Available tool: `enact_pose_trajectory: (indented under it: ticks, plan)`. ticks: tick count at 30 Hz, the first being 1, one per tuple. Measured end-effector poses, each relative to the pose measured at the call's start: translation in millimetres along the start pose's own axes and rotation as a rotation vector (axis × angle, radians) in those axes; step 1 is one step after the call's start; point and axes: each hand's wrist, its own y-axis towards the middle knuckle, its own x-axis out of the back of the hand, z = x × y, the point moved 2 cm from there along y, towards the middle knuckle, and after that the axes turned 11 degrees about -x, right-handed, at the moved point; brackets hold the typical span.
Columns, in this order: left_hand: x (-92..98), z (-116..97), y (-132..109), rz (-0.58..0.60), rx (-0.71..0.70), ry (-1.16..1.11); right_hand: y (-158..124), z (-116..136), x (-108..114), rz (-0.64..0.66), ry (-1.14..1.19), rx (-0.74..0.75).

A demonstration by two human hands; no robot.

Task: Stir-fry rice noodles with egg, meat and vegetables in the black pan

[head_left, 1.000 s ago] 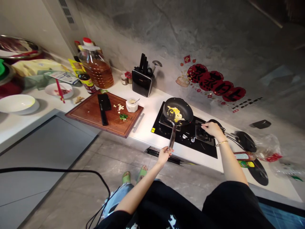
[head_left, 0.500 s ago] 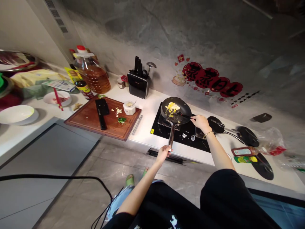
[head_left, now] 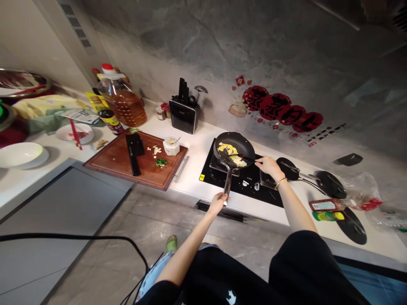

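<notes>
My left hand is closed round the metal handle of a black frying pan, which rests on the left side of the cooktop. Yellow and white scrambled egg lies in the pan's lower part. My right hand grips the dark handle of a spatula at the pan's right rim. The spatula's head reaches into the egg and is partly hidden by it.
Left of the cooktop lies a wooden cutting board with a cleaver, chopped garlic, chopped greens and a white seasoning jar. Behind stand a knife block and a large oil jug. A smaller pan and bottles are at right.
The egg has shifted from the pan's upper middle toward its lower side and spread out. My right hand has moved slightly right and down with the spatula. My left hand keeps its hold.
</notes>
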Motion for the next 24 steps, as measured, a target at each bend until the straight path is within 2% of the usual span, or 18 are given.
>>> enact_pose_trajectory:
  ticks: [2, 5, 7, 13, 17, 21, 24]
  plan:
    - [-0.2, -0.9, 0.1, -0.005, -0.032, 0.003, 1.7, 10.0, -3.1, -0.019, 0.009, 0.008]
    - [0.5, -0.9, 0.0, -0.010, -0.038, 0.015, 7.6, 26.2, -8.9, -0.037, 0.010, -0.088]
    - [1.0, 0.5, 0.3, -0.001, -0.028, 0.022, 6.8, 26.1, -6.1, -0.021, 0.007, -0.123]
    - [0.3, 2.8, 1.6, -0.011, -0.043, -0.020, -22.3, -20.5, 33.8, 0.179, 0.084, -0.054]
    - [-0.7, -0.9, 0.1, -0.006, -0.047, -0.011, -32.3, -43.1, 52.0, 0.092, 0.024, -0.047]
    - [-0.9, -2.1, -0.2, -0.011, -0.041, -0.017, -22.1, -44.7, 39.9, 0.084, -0.080, -0.050]
    - [-0.6, -0.4, 0.7, -0.009, -0.050, -0.030, -5.9, -27.9, 17.3, -0.007, -0.043, -0.048]
